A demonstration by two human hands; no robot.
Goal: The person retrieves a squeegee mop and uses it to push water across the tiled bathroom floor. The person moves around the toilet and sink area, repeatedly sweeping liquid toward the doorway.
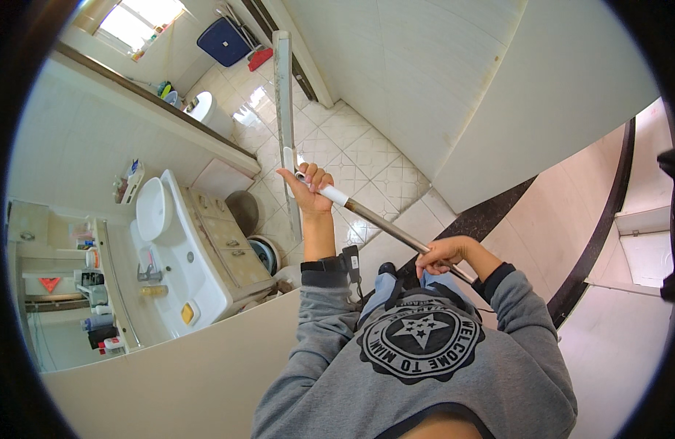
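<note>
A metal pole (389, 226) with a white plastic sleeve (333, 194) at its far end slants across in front of my body. Around the sleeve, close to its ring-shaped tip, curl the fingers of my left hand (314, 191); the thumb sticks out to the left. My right hand (443, 255) grips the bare metal lower down, near my waist. Just beyond my left hand stands what looks like a door seen edge-on (283, 99), with a white handle (288, 159). Whether the pole's tip touches the handle I cannot tell.
A washbasin counter (219, 291) with cabinets runs along the left, beneath a mirror. Past a doorway are a toilet (206, 108), a red dustpan (259, 58) and a dark blue panel (224, 43). Round basins (263, 255) rest on the tiled floor. A dark threshold (488, 217) crosses to the right.
</note>
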